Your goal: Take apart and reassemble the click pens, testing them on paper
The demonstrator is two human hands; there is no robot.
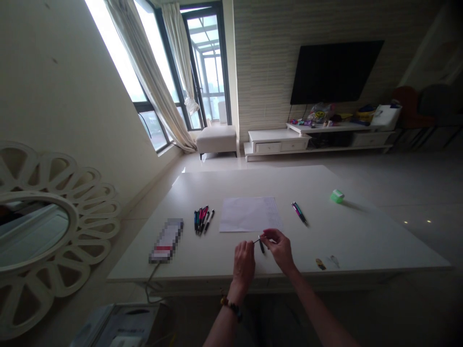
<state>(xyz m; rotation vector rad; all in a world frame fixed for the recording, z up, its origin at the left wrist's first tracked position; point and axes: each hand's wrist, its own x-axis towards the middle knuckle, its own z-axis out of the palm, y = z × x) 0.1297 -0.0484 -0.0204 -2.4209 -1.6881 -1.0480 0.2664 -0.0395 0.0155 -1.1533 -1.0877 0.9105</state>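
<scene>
Over the table's near edge, my left hand (244,260) is closed, its fingertips pinching one end of a thin dark rod (256,240) that looks like a pen refill. My right hand (278,246) is also closed, with thumb and fingers pinched at the rod's other end. Just under the right fingertips is a dark pen barrel (262,246); whether it hangs from them or lies on the table I cannot tell. A white sheet of paper (248,215) lies flat beyond both hands. Left of it several pens (203,220) lie bunched together, and two more pens (300,214) are at its right.
On the white table (354,236) are a phone (167,241) with a cable at left, a green container (337,196) at far right, and a small brown-gold piece (320,263) beside a clear scrap (333,260). A box (121,323) stands below the near left edge.
</scene>
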